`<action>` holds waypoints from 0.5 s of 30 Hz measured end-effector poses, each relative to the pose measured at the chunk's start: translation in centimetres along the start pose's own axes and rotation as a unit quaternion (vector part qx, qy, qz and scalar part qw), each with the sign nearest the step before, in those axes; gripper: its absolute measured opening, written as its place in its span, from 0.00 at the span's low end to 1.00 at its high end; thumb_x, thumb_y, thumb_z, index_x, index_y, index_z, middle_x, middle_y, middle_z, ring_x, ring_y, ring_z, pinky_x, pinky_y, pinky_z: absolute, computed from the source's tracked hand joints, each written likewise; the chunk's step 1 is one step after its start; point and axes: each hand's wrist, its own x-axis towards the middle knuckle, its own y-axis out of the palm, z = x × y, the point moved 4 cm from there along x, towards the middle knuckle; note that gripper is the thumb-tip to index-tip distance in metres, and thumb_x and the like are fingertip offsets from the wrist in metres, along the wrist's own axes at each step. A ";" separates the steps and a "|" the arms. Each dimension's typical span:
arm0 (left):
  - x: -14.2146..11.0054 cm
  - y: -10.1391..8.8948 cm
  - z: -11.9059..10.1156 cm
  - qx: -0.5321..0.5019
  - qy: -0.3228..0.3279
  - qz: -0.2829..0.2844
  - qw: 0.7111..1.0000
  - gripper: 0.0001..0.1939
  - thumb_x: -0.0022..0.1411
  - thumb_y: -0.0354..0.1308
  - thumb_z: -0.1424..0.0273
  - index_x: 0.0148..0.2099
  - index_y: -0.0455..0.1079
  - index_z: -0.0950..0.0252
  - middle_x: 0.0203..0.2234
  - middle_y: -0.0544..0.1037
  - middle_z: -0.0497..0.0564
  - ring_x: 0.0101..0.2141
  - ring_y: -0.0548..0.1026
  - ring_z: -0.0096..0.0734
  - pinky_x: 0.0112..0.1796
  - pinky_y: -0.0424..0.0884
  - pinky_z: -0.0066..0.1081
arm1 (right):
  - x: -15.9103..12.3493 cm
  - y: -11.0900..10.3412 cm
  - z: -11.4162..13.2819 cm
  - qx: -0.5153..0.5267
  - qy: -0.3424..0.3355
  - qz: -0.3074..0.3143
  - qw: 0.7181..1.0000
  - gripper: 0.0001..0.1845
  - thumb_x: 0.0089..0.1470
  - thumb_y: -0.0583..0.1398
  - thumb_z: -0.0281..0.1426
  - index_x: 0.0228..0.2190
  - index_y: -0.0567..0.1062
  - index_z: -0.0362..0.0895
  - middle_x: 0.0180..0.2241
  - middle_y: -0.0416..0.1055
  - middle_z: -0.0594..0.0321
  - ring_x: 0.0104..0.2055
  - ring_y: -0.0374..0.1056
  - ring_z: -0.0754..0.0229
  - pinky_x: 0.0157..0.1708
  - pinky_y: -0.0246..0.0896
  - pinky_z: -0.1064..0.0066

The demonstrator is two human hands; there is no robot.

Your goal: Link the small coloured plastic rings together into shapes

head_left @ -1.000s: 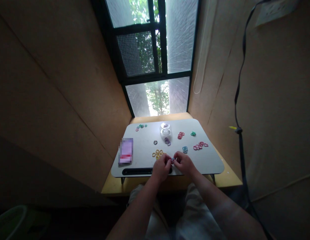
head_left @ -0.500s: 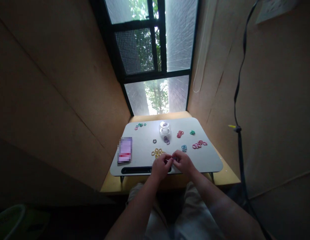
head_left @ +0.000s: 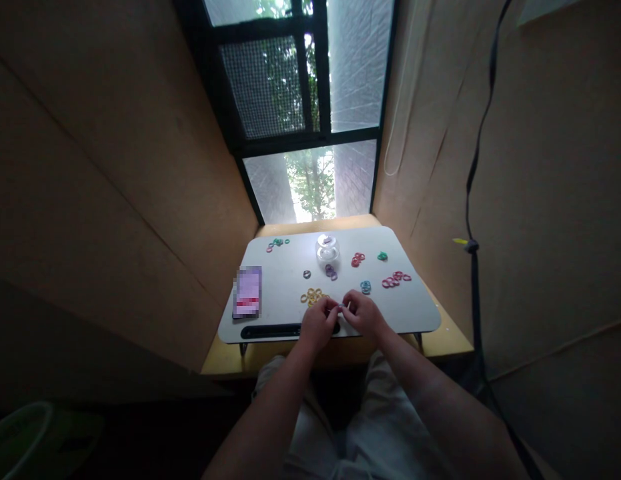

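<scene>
A: What has just changed?

B: Very little. The view has tipped down slightly, so the white table [head_left: 283, 280] sits higher in it. The left hand [head_left: 319, 322] and right hand [head_left: 363, 312] are at the same spot, over the near edge, just right of its middle.

A: And the fingers?

B: Both hands are narrowed to a pinch, fingertips almost meeting on a small pale piece [head_left: 341, 307]. A second ago it looked bluer; now only a light sliver shows. Perhaps it is a ring, but it is too small to be sure.

A: What does that mean for the work?

B: I'd judge it is all at the fingertips: nothing looks newly set down. The yellow rings [head_left: 311, 293] lie just beyond the left hand, the blue rings [head_left: 365, 287] just beyond the right. The pink rings [head_left: 396, 279] keep their place by the right edge, the green rings [head_left: 383, 256] towards the far right corner.

A: Any containers?

B: A clear jar [head_left: 327, 250] stands near the middle of the far edge, with purple rings [head_left: 331, 272] just on its near side. Glare hides whether it holds anything. A black slot [head_left: 270, 331] runs along the near edge, its right part behind the left hand. Below, well apart from the near left corner, is a green tub [head_left: 49, 417], too dark inside to read.
</scene>
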 end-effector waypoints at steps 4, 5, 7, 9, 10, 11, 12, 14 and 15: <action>0.0 0.1 0.5 -0.061 -0.017 -0.011 0.998 0.08 0.62 0.54 0.64 0.35 0.70 0.62 0.25 0.76 0.46 0.27 0.74 0.27 0.30 0.66 0.26 | 0.1 0.1 0.2 0.005 -0.008 0.018 1.000 0.04 0.51 0.59 0.32 0.29 0.71 0.44 0.23 0.67 0.67 0.23 0.62 0.65 0.25 0.57 0.74; 0.0 0.2 0.7 -0.082 -0.024 -0.013 0.996 0.08 0.62 0.54 0.64 0.36 0.70 0.63 0.26 0.76 0.46 0.28 0.74 0.27 0.30 0.67 0.26 | 0.1 0.2 0.2 0.005 -0.011 0.019 1.000 0.04 0.51 0.59 0.32 0.29 0.72 0.44 0.23 0.67 0.67 0.23 0.62 0.65 0.26 0.57 0.74; 0.0 0.3 0.9 -0.116 -0.035 -0.015 0.992 0.09 0.61 0.55 0.63 0.37 0.70 0.63 0.26 0.77 0.47 0.28 0.76 0.28 0.31 0.68 0.26 | 0.2 0.3 0.0 0.006 -0.016 0.018 1.000 0.04 0.52 0.59 0.32 0.28 0.72 0.44 0.24 0.68 0.66 0.24 0.62 0.65 0.26 0.57 0.74; 0.0 0.3 0.9 -0.122 -0.035 -0.014 0.992 0.09 0.61 0.56 0.63 0.37 0.71 0.63 0.27 0.78 0.47 0.29 0.76 0.28 0.32 0.68 0.26 | 0.3 0.3 -0.1 0.011 -0.020 0.014 1.000 0.04 0.52 0.58 0.31 0.28 0.72 0.44 0.25 0.68 0.66 0.24 0.62 0.65 0.26 0.57 0.74; 0.0 0.3 0.8 -0.114 -0.030 -0.015 0.993 0.09 0.61 0.56 0.62 0.36 0.71 0.63 0.27 0.78 0.48 0.29 0.76 0.28 0.32 0.69 0.26 | 0.3 0.3 -0.1 0.012 -0.023 0.012 1.000 0.04 0.52 0.57 0.31 0.28 0.72 0.44 0.25 0.68 0.66 0.25 0.62 0.65 0.26 0.57 0.74; 0.0 0.2 0.7 -0.101 -0.026 -0.016 0.994 0.10 0.60 0.56 0.62 0.35 0.71 0.63 0.27 0.78 0.47 0.29 0.76 0.28 0.32 0.69 0.27 | 0.3 0.2 -0.2 0.012 -0.025 0.009 1.000 0.05 0.53 0.57 0.31 0.28 0.72 0.44 0.25 0.68 0.66 0.25 0.62 0.64 0.27 0.57 0.74; 0.0 0.2 0.6 -0.086 -0.022 -0.020 0.996 0.10 0.60 0.56 0.62 0.35 0.72 0.63 0.27 0.78 0.47 0.29 0.75 0.28 0.32 0.69 0.27 | 0.3 0.2 -0.2 0.009 -0.025 0.005 1.000 0.05 0.53 0.57 0.30 0.28 0.72 0.44 0.25 0.68 0.66 0.25 0.62 0.64 0.27 0.56 0.74; 0.0 0.1 0.4 -0.063 -0.020 -0.028 0.997 0.10 0.60 0.56 0.62 0.36 0.72 0.62 0.27 0.78 0.48 0.29 0.75 0.28 0.32 0.69 0.27 | 0.3 0.1 -0.3 0.001 -0.021 -0.001 1.000 0.04 0.52 0.57 0.30 0.27 0.71 0.44 0.23 0.67 0.66 0.24 0.61 0.64 0.26 0.55 0.74; 0.0 0.0 0.4 -0.062 -0.020 -0.028 0.997 0.09 0.60 0.56 0.62 0.37 0.73 0.62 0.29 0.78 0.48 0.29 0.75 0.28 0.32 0.69 0.27 | 0.2 0.1 -0.4 -0.006 -0.018 -0.002 1.000 0.04 0.52 0.57 0.30 0.27 0.70 0.44 0.23 0.66 0.67 0.24 0.60 0.65 0.26 0.55 0.74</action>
